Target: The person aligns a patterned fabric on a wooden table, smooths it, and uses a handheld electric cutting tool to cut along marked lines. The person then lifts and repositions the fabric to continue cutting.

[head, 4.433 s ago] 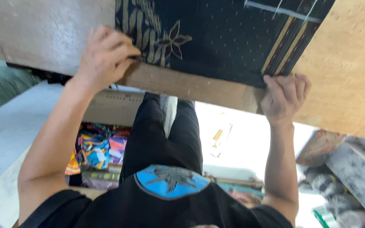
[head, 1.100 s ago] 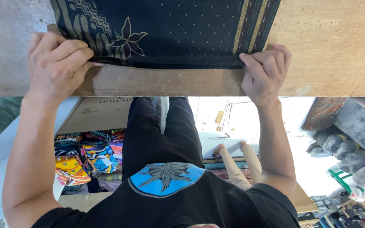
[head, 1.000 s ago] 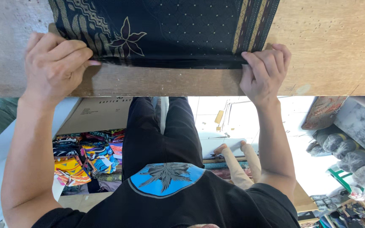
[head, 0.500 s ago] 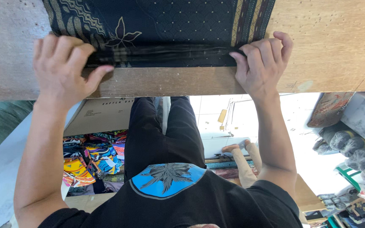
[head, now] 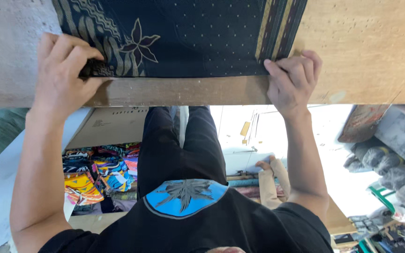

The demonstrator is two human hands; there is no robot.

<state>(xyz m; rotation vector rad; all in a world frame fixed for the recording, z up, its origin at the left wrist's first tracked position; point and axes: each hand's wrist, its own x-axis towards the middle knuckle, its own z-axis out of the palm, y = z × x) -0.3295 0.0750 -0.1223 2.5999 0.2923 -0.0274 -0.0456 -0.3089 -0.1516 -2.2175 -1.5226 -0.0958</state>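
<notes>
Dark navy cloth [head: 188, 35] lies flat across the top centre of the frame on a worn wooden table [head: 366, 42], its near hem running parallel to the board's front edge. Weave looks thin and smooth; printed with small pale dots, a tan outlined flower at centre left, wavy tan bands at upper left, and olive-and-dark stripes at upper right. Table surface is raw, pitted, tan on the right, greyer on the left. Left hand [head: 64, 77], at left of frame, has fingers curled, pinching a bunched corner of the cloth against the wood. Right hand [head: 294, 79], right of centre, lies with fingers bent, tips pressing the hem's other corner flat. Below the table edge, a brown cardboard box [head: 113, 126] at centre left, contents not visible; under it a pile of brightly patterned fabrics [head: 97, 173], orange, blue and yellow. Grey rolled bundles [head: 390, 173] are stacked at lower right.
</notes>
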